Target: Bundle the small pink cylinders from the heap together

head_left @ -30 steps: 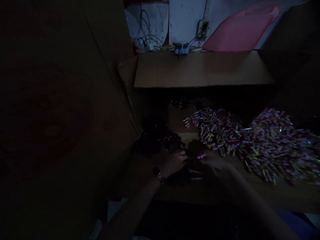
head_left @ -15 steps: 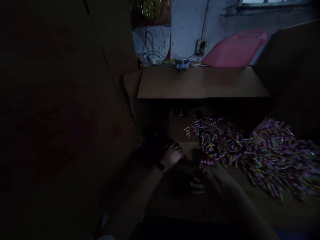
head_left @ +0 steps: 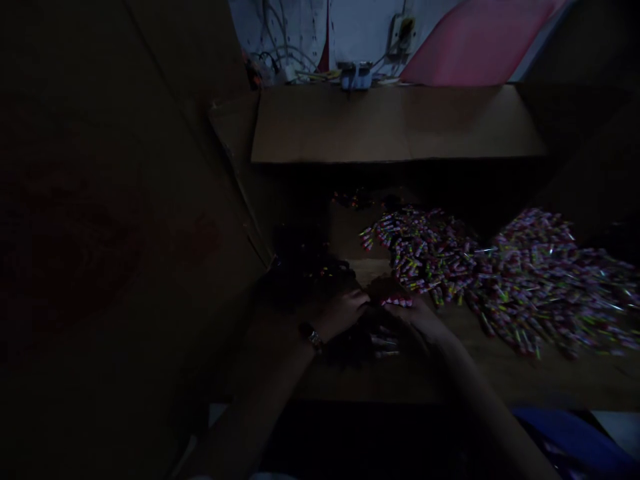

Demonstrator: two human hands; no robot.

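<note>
My left hand (head_left: 347,310), with a wristwatch (head_left: 312,337) at its wrist, has its fingers curled together just left of my right hand. Shadow hides what those fingers hold. My right hand (head_left: 417,317) is closed around a few small pink-and-white tubes (head_left: 397,302), whose ends show in a row above the fingers. The two hands nearly meet. Close beyond the right hand is a large pile of similar small bright-wrapped tubes (head_left: 430,250). Dark small pieces (head_left: 305,267) are heaped by the left hand. Several pale-ended pieces (head_left: 385,343) lie just below the hands.
A cardboard box wall with a folded flap (head_left: 400,127) stands behind the work surface (head_left: 450,373). More wrapped tubes (head_left: 550,287) spread to the right. Tall cardboard (head_left: 110,233) closes the left side. A pink plastic object (head_left: 470,47) and a wall socket (head_left: 401,33) are at the back.
The view has tipped downward. My left hand has moved right and nearer to me, close against my right hand. The right hand has shifted slightly left with the tubes.
</note>
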